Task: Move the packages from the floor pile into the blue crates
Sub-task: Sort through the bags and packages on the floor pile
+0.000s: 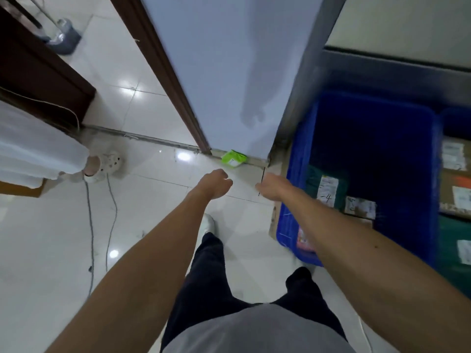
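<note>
**Reach toward a stray green package, both hands empty**

Both arms are stretched forward and down over the tiled floor. The left hand is loosely curled and nothing is held in it. The right hand is seen from behind with its fingers hidden, so its state cannot be told; nothing is seen in it.

A small green package lies on the floor against the foot of the wall, just beyond both hands. No larger pile is in view. The blue crate stands just right of the right arm, and labelled parcels already lie in it.

A fetch is judged to be in hand. Next, the package must be reached, gripped and carried right into the crate.
</note>
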